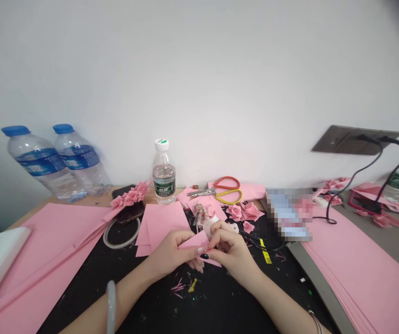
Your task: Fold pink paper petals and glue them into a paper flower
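Seen from the head camera, the left hand (171, 254) and right hand (230, 250) close on a folded piece of pink paper (195, 246), holding it between them above a black work mat (91, 278). Just ahead lie loose pink sheets (161, 227), pink paper roses (251, 211) and scissors (229, 203) with orange and yellow handles.

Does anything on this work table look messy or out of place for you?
Yes: small pink paper scraps and a yellow bit lie scattered on the black mat below the left hand, like loose trimmings.
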`<state>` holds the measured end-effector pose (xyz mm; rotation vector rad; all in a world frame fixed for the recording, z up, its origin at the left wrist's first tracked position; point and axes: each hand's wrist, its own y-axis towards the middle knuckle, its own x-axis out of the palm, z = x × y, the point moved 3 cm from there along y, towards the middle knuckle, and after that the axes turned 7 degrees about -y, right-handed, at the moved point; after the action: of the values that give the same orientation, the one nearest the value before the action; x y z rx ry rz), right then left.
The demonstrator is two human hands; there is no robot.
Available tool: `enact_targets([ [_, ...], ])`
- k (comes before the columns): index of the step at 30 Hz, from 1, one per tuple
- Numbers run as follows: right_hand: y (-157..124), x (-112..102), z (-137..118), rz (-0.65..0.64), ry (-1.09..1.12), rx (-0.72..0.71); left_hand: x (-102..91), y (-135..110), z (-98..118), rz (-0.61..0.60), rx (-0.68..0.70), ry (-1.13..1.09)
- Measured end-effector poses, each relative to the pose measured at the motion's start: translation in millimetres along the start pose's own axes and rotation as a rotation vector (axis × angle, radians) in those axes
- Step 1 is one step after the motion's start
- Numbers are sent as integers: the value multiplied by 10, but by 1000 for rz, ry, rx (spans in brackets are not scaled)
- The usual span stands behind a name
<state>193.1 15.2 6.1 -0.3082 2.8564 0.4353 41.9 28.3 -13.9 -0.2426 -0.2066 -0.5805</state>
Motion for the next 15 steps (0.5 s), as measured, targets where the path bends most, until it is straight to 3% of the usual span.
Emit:
enact_targets([
  [15, 52, 0, 65, -52, 145, 26, -33, -8, -12, -2, -98, -62],
])
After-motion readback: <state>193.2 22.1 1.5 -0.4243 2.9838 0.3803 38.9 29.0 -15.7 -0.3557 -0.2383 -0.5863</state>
